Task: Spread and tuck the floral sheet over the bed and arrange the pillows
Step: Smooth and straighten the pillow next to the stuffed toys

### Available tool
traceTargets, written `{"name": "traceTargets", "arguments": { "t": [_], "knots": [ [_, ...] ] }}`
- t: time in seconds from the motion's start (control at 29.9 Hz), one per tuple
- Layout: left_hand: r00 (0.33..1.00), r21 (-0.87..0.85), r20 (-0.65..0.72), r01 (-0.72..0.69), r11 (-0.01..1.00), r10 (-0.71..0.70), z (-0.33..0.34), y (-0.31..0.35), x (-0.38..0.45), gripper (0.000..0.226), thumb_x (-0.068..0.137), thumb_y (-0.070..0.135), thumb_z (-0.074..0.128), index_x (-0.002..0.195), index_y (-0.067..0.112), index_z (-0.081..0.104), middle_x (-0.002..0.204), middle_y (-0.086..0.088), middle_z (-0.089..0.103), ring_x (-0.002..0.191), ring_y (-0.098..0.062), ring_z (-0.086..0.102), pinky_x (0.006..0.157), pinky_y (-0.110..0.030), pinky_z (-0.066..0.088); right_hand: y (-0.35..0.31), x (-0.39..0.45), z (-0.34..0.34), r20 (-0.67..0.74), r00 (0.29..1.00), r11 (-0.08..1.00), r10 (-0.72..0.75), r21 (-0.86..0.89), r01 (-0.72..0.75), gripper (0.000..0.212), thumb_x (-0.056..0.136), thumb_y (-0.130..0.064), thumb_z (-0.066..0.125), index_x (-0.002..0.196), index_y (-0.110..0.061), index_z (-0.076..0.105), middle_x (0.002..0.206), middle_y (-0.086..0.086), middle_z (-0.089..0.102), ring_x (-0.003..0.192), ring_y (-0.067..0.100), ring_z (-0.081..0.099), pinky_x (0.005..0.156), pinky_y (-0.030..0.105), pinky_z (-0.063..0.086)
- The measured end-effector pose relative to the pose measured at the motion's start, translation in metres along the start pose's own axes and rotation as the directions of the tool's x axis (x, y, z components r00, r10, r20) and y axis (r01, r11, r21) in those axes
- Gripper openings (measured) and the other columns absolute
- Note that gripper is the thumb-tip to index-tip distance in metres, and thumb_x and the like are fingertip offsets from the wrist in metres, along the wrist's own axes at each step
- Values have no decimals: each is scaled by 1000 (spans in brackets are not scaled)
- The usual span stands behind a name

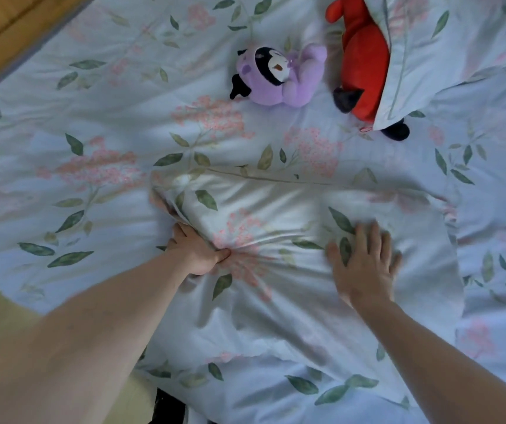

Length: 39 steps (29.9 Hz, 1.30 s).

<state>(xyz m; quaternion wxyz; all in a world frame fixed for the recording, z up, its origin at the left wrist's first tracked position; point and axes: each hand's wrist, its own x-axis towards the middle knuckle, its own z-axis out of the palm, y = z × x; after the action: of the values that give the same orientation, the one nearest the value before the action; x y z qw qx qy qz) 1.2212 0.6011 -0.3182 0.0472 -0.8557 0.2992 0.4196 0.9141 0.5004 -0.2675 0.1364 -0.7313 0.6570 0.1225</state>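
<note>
Directly under both hands, near the bed's edge, lies a soft floral pillow, its long axis running left to right across the matching floral sheet. Left hand clenches a bunch of its smooth, wrinkling cotton cover; right hand lies flat, fingers spread, pressing its plump middle.

Floral-sheeted bed with two pillows, purple plush, red plush.
</note>
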Motion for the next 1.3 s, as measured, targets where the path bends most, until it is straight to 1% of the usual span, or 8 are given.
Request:
{"name": "traceTargets", "arguments": {
  "t": [0.13,0.3,0.6,0.77,0.87,1.07,1.2,1.3],
  "knots": [
    [1000,-12,-9,13,1000,-13,6,0,5,149,68,85,63,153,2,-26,166,-15,-10,151,-38,15,123,-45,21,-49,-11,-36,-178,919,923,-352,95,372,73,99,-66,20,161,-30,9,169,-4,-4,155,23,-8,124,54,-3],
    [999,56,28,19,998,-21,10,-3,23,160,42,108,37,157,13,-22,165,-15,-15,153,-37,7,124,-46,18,-120,-56,-4,-143,750,746,-645,94,659,68,102,-60,31,161,-30,16,169,-5,0,156,24,-8,123,57,-2],
    [999,74,27,36,997,-38,12,4,18,148,65,92,54,153,7,-29,165,-13,-22,154,-35,1,124,-46,13,31,-14,31,72,959,937,-274,-205,283,86,92,-78,2,161,-28,-4,169,-1,-10,155,30,-9,123,59,0],
    [999,32,22,37,999,-37,10,6,13,143,74,83,60,153,3,-27,166,-13,-19,154,-33,6,123,-44,14,71,19,-20,7,985,985,170,43,-170,93,82,-83,-1,160,-32,-7,168,-3,-16,154,27,-13,121,60,-3],
    [999,36,23,34,999,-35,10,9,13,141,75,83,59,153,3,-27,166,-14,-19,154,-33,6,123,-44,14,32,8,-42,-106,991,992,-85,85,94,78,95,-73,11,160,-34,-5,167,-7,-17,154,23,-16,123,58,-3],
    [1000,65,16,25,998,-26,13,5,21,150,59,96,50,155,8,-24,166,-13,-18,154,-33,3,125,-44,16,-96,-56,-13,-164,805,788,-570,166,592,69,102,-59,35,161,-31,13,169,-6,-6,155,22,-13,124,56,-2],
    [999,123,41,-27,992,22,10,1,24,151,50,105,32,158,13,-20,165,-16,-19,154,-34,1,125,-43,17,-98,-69,36,1,790,788,-613,81,611,71,100,-61,29,161,-30,10,169,-3,-8,154,24,-16,123,58,-2],
    [1000,73,15,21,997,-23,13,4,21,148,63,95,51,155,8,-26,165,-13,-18,154,-34,6,124,-46,18,-29,-48,47,77,849,845,-522,-84,527,76,98,-71,19,161,-30,5,168,-4,-10,155,25,-11,123,56,0]
  ]
}}
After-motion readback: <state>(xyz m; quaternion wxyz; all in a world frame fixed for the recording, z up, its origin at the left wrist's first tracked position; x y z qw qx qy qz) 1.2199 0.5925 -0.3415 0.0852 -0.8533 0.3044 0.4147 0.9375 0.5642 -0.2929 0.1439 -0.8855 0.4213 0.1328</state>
